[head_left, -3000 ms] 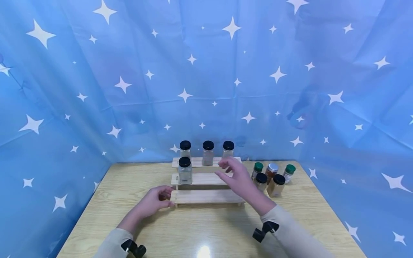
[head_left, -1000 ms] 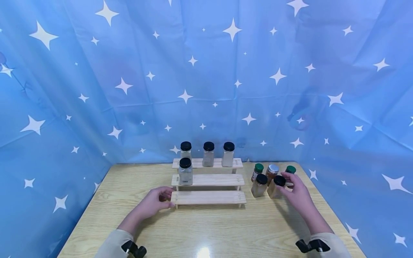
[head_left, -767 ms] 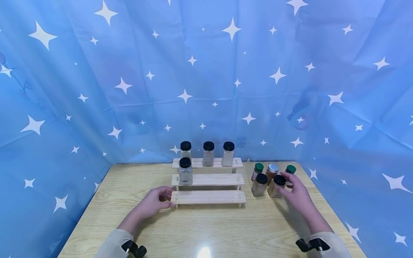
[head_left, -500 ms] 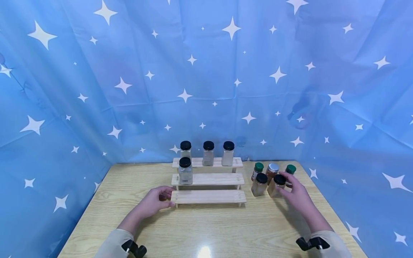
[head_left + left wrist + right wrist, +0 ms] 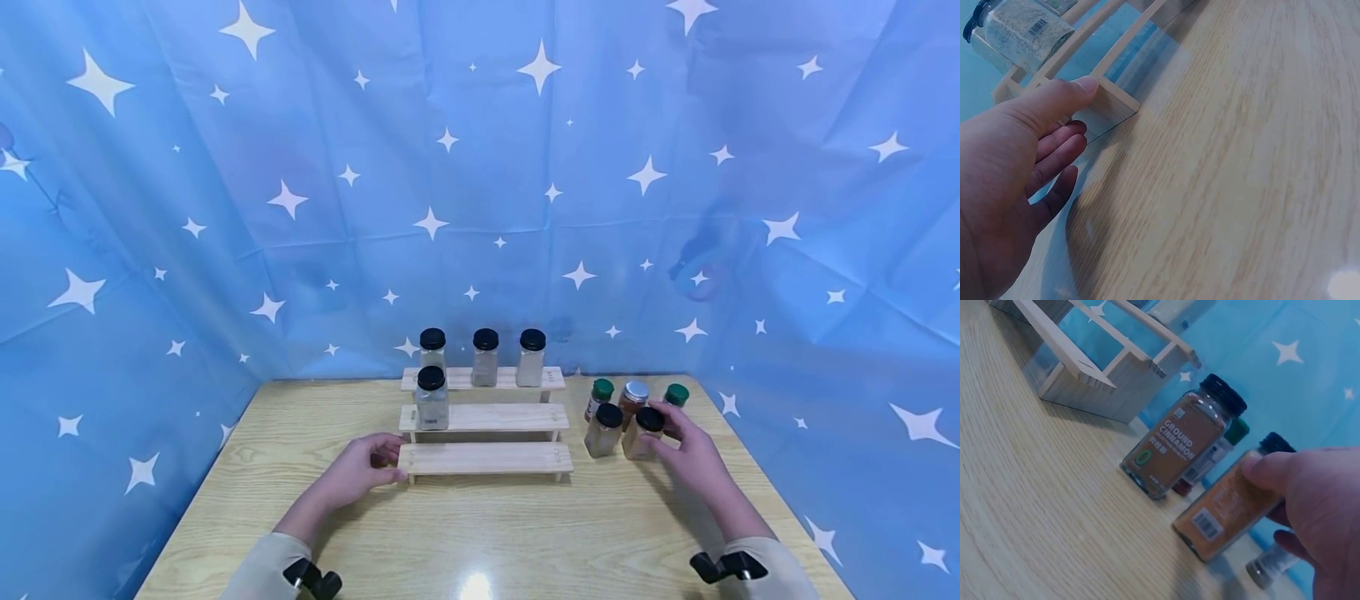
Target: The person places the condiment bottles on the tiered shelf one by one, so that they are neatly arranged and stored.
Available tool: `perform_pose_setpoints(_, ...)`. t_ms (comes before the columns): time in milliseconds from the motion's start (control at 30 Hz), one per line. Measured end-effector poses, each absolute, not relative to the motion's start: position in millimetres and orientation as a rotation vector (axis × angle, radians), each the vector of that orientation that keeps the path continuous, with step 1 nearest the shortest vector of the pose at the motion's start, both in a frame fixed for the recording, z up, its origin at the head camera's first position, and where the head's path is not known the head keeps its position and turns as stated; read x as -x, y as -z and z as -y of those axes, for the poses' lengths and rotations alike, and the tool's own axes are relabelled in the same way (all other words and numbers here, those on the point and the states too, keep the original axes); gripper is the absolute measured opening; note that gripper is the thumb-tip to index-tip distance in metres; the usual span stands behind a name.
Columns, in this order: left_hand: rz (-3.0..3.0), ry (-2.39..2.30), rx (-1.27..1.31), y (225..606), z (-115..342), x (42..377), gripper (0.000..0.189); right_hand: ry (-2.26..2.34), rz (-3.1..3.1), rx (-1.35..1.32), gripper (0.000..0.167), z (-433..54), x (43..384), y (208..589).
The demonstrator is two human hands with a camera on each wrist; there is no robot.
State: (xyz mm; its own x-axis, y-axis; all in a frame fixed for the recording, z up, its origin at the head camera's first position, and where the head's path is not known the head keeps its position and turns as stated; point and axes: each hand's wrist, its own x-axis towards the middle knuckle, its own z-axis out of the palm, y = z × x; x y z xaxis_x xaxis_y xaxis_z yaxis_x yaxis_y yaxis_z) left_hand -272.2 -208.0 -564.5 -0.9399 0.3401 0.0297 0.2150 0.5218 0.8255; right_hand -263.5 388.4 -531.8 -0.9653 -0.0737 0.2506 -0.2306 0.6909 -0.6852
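My right hand (image 5: 693,458) holds a square glass spice jar (image 5: 1229,503) with a black lid and orange-brown powder. In the right wrist view the thumb lies on its near face; the fingers behind are partly hidden. The jar stands on the table, right of a ground cinnamon jar (image 5: 1175,444). My left hand (image 5: 358,472) grips the left end of a three-tier wooden spice rack (image 5: 483,457). Its thumb presses on the lowest shelf's corner. Three black-lidded jars stand on the top shelf, including a pale one (image 5: 529,365). Another black-lidded jar (image 5: 432,407) stands left on the middle shelf.
Behind the held jar stand a green-capped jar (image 5: 600,398), a silver-capped jar (image 5: 634,398) and another green-capped jar (image 5: 676,396). A blue star-patterned curtain (image 5: 480,183) surrounds the back and sides of the wooden table (image 5: 480,525).
Three seconds ago my right hand was by the right-hand jar on the top shelf; it has since moved right to the orange-brown jar. Over the last second both hands are nearly still.
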Motion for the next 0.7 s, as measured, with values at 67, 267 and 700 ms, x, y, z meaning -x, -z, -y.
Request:
perform_pose_setpoints(67,-2.623,-1.392,-0.485,564.1,207.9,272.0,0.058,-1.126,2.692,-0.234,0.062,-388.5,263.9,532.8)
perform_pose_setpoints(267,-2.624,-1.394,-0.492,564.8,208.1,272.5,0.060,-1.150,2.647,-0.233,0.055,-389.1,265.3,535.9)
perform_pose_setpoints(700,-2.617,-1.399,-0.526,565.5,209.1,272.2,0.059,-1.083,2.544,-0.286,0.059,-385.6,261.6,525.8)
